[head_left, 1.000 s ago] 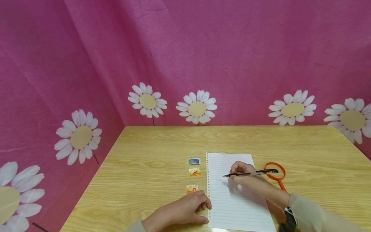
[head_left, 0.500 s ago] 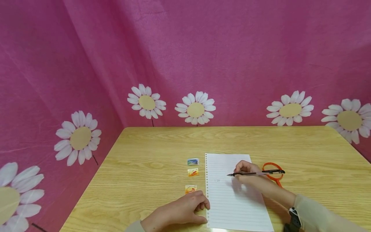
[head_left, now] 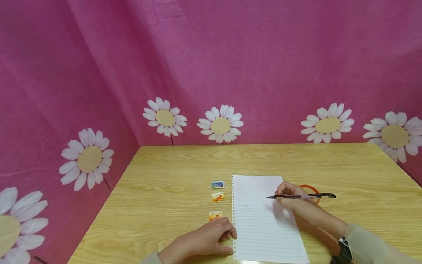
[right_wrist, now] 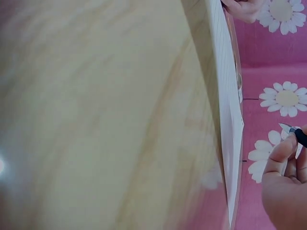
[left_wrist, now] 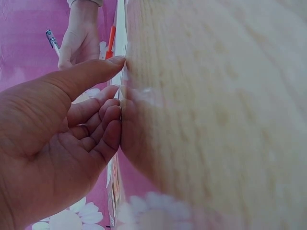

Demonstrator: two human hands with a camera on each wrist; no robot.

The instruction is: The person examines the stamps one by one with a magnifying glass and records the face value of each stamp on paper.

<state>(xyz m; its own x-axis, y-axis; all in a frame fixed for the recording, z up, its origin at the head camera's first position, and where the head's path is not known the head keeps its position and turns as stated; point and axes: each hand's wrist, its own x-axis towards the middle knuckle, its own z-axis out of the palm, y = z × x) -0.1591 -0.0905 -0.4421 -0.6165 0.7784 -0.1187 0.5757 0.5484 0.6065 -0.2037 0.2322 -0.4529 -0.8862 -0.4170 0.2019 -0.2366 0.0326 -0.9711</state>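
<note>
My right hand (head_left: 291, 192) pinches a black-capped clear pen (head_left: 324, 195), its tip pointing left over a lined sheet of paper (head_left: 263, 231). In the right wrist view the nib of the pen (right_wrist: 288, 128) stands clear of the sheet. Small faint handwriting (head_left: 245, 206) shows on the paper's left part. At the punched left edge of the sheet rests my left hand (head_left: 211, 236), fingers loosely bent, with thumb and fingertips at the edge. Beside the sheet lie a blue-green stamp (head_left: 218, 184), a yellow stamp (head_left: 218, 197) and an orange-yellow stamp (head_left: 215, 215), partly covered by the left hand.
An orange-rimmed magnifying glass (head_left: 309, 186) lies right of the sheet, mostly behind the right hand and forearm. The wooden table (head_left: 165, 183) reaches back to a pink curtain (head_left: 263, 55) with white flowers. A dark watch (head_left: 345, 251) is on the right wrist.
My right hand and the pen have moved right, away from the handwriting, and now cover more of the magnifying glass. The left hand stays at the sheet's edge; the view shifts slightly.
</note>
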